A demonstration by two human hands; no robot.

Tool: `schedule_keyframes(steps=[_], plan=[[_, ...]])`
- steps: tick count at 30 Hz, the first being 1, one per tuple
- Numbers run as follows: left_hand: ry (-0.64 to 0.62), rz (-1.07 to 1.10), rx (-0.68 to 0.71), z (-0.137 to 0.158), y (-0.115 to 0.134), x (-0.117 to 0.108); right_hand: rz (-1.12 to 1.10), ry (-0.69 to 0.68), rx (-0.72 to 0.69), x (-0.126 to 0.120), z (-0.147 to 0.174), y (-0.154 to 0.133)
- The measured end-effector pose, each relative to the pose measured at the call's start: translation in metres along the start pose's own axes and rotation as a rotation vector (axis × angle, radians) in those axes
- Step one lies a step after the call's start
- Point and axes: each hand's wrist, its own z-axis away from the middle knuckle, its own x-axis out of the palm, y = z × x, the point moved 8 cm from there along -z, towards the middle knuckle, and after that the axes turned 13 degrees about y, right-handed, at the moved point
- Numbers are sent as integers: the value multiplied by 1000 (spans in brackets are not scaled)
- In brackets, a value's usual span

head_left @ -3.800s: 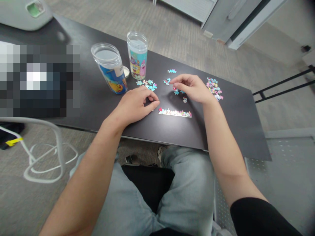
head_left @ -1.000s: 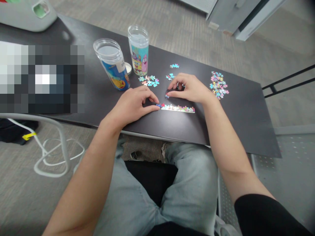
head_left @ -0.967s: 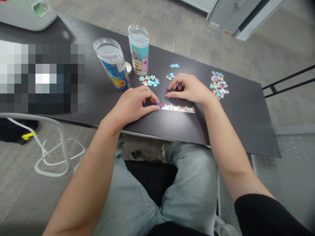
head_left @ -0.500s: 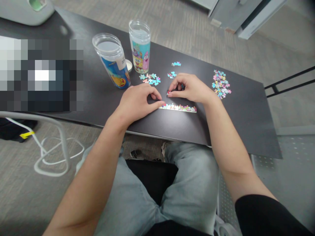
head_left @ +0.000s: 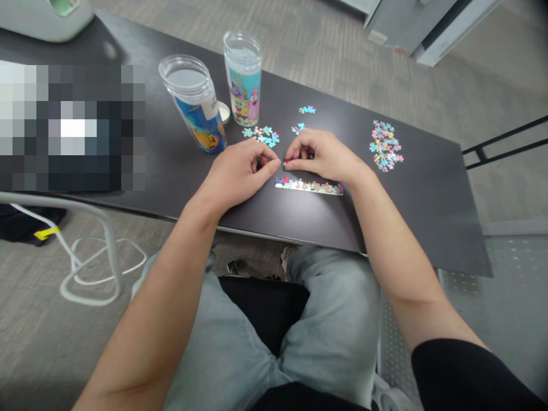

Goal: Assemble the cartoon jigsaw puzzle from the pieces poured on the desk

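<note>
My right hand (head_left: 319, 154) pinches a small red and white jigsaw piece (head_left: 285, 163) between thumb and forefinger, just above the far side of the joined strip. My left hand (head_left: 246, 168) comes in from the left, thumb and forefinger closed together at the tips, right beside that piece. Whether those fingertips hold anything is too small to make out. Below both hands lies a straight strip of joined jigsaw pieces (head_left: 309, 186), its blue and red left end uncovered. Loose jigsaw pieces (head_left: 266, 136) lie beyond my left hand, and a few more pieces (head_left: 298, 129) beyond my right.
Two clear-topped cartoon tubes, a blue one (head_left: 199, 117) and a turquoise one (head_left: 244, 85), stand at the back left, with a round lid (head_left: 224, 112) between them. A pile of pieces (head_left: 385, 145) lies right. A small cluster (head_left: 307, 109) sits farther back on the dark table (head_left: 432, 200).
My left hand has lifted off the strip's left end and moved up beside the piece. My right hand has shifted left with the piece, bringing the fingertips of both hands close together.
</note>
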Motion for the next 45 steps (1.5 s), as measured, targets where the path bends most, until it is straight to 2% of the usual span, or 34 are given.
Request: schedule_keyframes(steps=[9,20,40,45], plan=[[-22,-8,-1,-2,-3,2,73,20,-39,-7,6,-14],[-37,-11,16,1,-2,1,238,39,-95,-4,9,-32],[-34,-35,30,-2,-3,3,71,-46,-133,7,14,-39],[-48,-4,51,1,-2,1,63,-31,-145,6,13,-36]])
